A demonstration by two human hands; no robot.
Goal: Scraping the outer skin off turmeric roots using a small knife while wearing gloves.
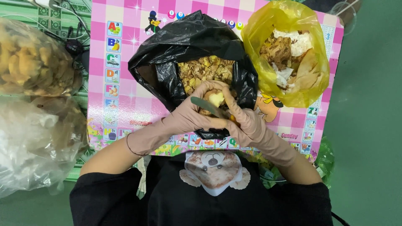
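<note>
- the knife blade (204, 105) sits close to the gloved fingers, so a slip on the small piece could nick a glove, i'd say.
- left hand (190, 117) is closed around the pale yellow piece (216, 98), over the black bag (167, 50) of peelings.
- right hand (247, 123) is curled shut, seemingly on the knife; its handle is hidden.
- scraps could fall onto the pink mat (117, 100), beside the yellow bag (289, 54).

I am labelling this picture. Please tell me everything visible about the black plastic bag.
The black plastic bag is thin, glossy and crumpled. It sits open on the pink checked mat, its rim rolled outward. Inside lie many small yellowish-brown pieces. The yellow bag touches its right side. Both gloved hands work over its near edge.
</note>
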